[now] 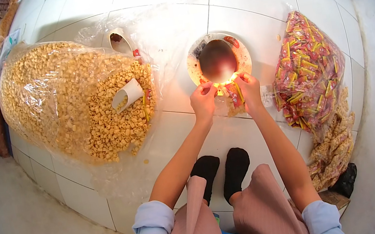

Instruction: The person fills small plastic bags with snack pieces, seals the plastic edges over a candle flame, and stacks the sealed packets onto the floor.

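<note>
Between my two hands hangs a small clear plastic bag [235, 107] with pale snack pieces and a red and yellow sachet in it. My left hand [204, 103] pinches the left end of its top edge. My right hand [250, 90] has the right end between closed fingertips. That edge is stretched at a bright flame [227, 79] on the near side of a round pale dish [246, 59]. A dark, blurred round shape [217, 59] fills the dish's middle, and I cannot make out what it is. Red scraps lie on the rim.
On the left, a large clear sack [44, 99] of ring-shaped snacks lies open with a white scoop [127, 95] in it. A white cut container [120, 42] is behind it. At right are a bag of red-yellow sachets [307, 68] and filled snack packs [335, 146].
</note>
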`<state>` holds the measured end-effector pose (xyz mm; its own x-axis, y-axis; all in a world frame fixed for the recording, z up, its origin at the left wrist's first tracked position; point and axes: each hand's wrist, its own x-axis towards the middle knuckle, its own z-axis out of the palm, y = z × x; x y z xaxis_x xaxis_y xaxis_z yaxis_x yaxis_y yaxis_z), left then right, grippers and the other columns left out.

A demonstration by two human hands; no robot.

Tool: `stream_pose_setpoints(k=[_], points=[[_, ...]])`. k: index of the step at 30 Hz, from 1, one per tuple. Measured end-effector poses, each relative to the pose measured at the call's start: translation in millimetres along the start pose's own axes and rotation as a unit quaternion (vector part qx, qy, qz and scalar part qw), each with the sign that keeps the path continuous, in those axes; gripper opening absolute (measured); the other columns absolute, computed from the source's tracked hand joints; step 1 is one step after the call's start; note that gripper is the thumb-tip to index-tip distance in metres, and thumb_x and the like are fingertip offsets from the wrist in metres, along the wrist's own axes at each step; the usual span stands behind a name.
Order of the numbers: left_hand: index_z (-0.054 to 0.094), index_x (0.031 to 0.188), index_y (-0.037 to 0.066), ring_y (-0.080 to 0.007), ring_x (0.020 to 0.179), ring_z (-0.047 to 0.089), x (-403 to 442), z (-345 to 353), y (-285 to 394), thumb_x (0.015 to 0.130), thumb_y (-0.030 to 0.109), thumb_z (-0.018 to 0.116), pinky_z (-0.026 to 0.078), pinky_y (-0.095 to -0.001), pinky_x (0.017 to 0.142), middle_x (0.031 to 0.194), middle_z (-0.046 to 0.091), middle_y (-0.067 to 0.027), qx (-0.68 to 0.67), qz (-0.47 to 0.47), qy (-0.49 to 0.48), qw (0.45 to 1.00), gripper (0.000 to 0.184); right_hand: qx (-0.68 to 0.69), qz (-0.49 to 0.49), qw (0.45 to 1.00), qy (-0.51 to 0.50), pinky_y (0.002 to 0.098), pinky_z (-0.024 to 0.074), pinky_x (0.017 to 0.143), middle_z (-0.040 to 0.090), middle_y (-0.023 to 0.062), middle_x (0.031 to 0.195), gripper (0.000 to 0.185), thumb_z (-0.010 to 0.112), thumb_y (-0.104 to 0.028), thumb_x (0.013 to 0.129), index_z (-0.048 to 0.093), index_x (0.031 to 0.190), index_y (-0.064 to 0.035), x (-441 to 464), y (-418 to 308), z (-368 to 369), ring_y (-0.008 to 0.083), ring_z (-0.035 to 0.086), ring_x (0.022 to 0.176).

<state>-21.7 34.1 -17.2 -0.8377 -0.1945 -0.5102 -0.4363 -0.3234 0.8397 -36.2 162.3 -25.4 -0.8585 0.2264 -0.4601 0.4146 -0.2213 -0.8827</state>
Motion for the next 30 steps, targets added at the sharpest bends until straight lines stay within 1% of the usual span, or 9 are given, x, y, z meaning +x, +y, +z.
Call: stream_pose_setpoints(k=[3,5,14,21,27,30], points=[[0.061,0.087,-0.002,-0.0074,0.068,0.055,1,2,2,0.077,0.009,0.062,0.044,-0.0200,0.063,0.077,0.061,-0.0035,-0.011,-0.010,0.010,1.000,0.015,0.001,0.000,1.000,-0.001,0.0190,0.0393,0.060,0.056,-0.0008,0.072,0.009,0.056,-0.006,0.076,0.060,0.080,0.0015,2,-2,1,0.0044,0.048,0.066],[0.057,0.092,-0.004,-0.0057,0.070,0.054,2,2,4,0.082,0.008,0.058,0.045,-0.0173,0.064,0.080,0.059,-0.0031,0.024,-0.013,-0.002,1.000,0.016,0.002,-0.002,1.000,-0.001,0.0189,0.0396,0.060,0.056,-0.0006,0.073,0.010,0.056,-0.006,0.076,0.060,0.080,0.0017,3,-3,2,0.0044,0.049,0.066],[0.057,0.093,-0.003,-0.0063,0.069,0.054,7,7,0,0.081,0.006,0.057,0.045,-0.0180,0.064,0.079,0.059,-0.0029,0.033,-0.006,0.004,0.999,0.015,0.025,-0.007,1.000,0.017,0.0193,0.0411,0.062,0.058,0.0007,0.074,0.010,0.057,-0.007,0.077,0.061,0.082,0.0020,5,-3,2,0.0054,0.051,0.068],[0.057,0.091,-0.003,-0.0068,0.069,0.055,9,14,-4,0.081,0.005,0.056,0.046,-0.0186,0.064,0.079,0.059,-0.0035,0.042,-0.004,0.009,0.999,0.013,0.023,-0.018,0.999,0.031,0.0199,0.0412,0.065,0.059,0.0012,0.076,0.011,0.058,-0.008,0.079,0.061,0.083,0.0015,8,-2,-3,0.0059,0.052,0.070],[0.057,0.089,-0.003,-0.0082,0.068,0.056,14,21,-12,0.080,0.004,0.059,0.046,-0.0195,0.064,0.080,0.061,-0.0053,0.051,0.016,0.009,0.999,0.012,0.032,-0.023,0.998,0.042,0.0199,0.0415,0.065,0.059,0.0015,0.077,0.012,0.059,-0.010,0.079,0.061,0.084,0.0014,8,-3,-9,0.0062,0.052,0.070],[0.056,0.087,-0.002,-0.0095,0.067,0.057,15,26,-14,0.078,0.002,0.060,0.047,-0.0202,0.062,0.079,0.060,-0.0061,0.043,0.035,0.017,0.998,0.010,0.038,-0.025,0.998,0.048,0.0198,0.0419,0.064,0.059,0.0020,0.077,0.013,0.059,-0.010,0.079,0.061,0.084,0.0016,8,-3,-11,0.0064,0.053,0.070]])
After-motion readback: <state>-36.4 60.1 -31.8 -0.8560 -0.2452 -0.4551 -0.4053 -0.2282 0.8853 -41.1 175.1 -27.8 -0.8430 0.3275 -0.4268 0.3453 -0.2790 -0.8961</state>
